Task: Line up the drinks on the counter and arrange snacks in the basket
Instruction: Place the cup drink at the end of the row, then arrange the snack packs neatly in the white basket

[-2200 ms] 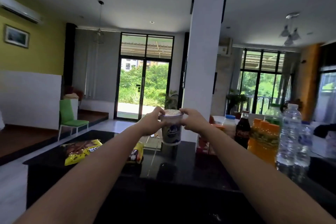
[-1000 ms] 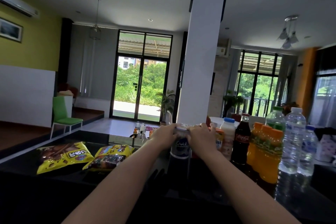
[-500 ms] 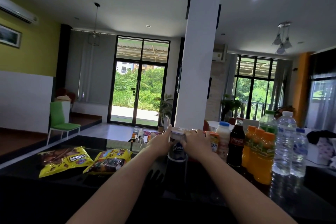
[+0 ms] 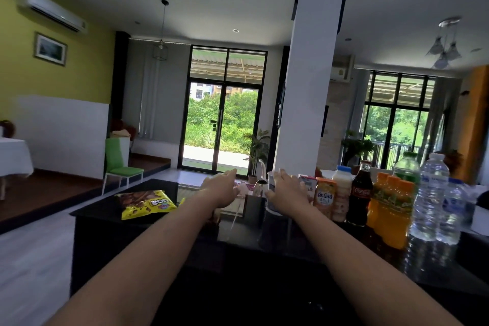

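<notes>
While both of my bare arms reach forward over a black counter (image 4: pixel 254 243), my left hand (image 4: pixel 221 189) hangs in the air with its fingers straight and loose, holding nothing. My right hand (image 4: pixel 287 192) is also spread, fingers fanned out and gripping nothing, right in front of a cup (image 4: pixel 271 178) that stands upright on the counter. Most of the cup is hidden behind my palm, and I cannot tell whether my thumb touches its side. Just to the right of the cup the drinks stand in a close row: a small white carton (image 4: pixel 308 185), an orange carton (image 4: pixel 326 197), a white bottle with a blue cap (image 4: pixel 342 193), a dark cola bottle (image 4: pixel 361 194), a cluster of orange juice bottles (image 4: pixel 391 209), a green bottle (image 4: pixel 407 169) behind them, and two clear water bottles (image 4: pixel 430 201) at the far end. Well to the left, a yellow snack bag (image 4: pixel 144 204) lies flat on the counter, apart from both hands.
</notes>
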